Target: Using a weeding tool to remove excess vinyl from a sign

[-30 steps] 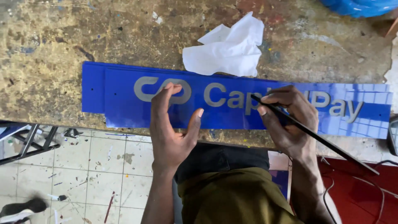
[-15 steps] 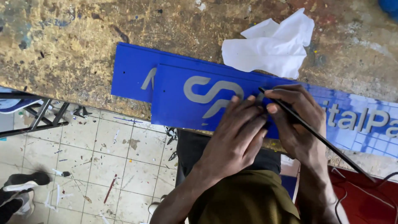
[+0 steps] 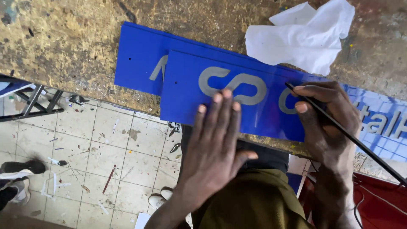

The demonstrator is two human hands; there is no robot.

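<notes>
The left hand (image 3: 216,144) lies open and flat, fingers together and stretched out, palm down on the upper blue sign panel (image 3: 186,97); its fingertips (image 3: 222,96) touch the lower edge of a grey looped symbol (image 3: 233,84) on the panel's face. The right hand (image 3: 326,118) is just beside it to the right, closed around a thin black rod-like tool (image 3: 352,138), pinched between thumb and forefinger. The tool's tip rests on the panel near a grey curved letter that the right hand partly hides, and its shaft runs back down past the wrist to the lower right.

The panel lies along the near edge of the worn, paint-stained desk (image 3: 63,46), overlapping a second blue panel (image 3: 135,55) that sticks out beyond it, up and to the left of the left hand. Past the right hand the blue surface runs on with pale letters. A crumpled white cloth (image 3: 305,40) sits on the desk beyond the right hand, near the panels' far edge. Below the left hand is a paint-spattered tiled floor (image 3: 93,161).
</notes>
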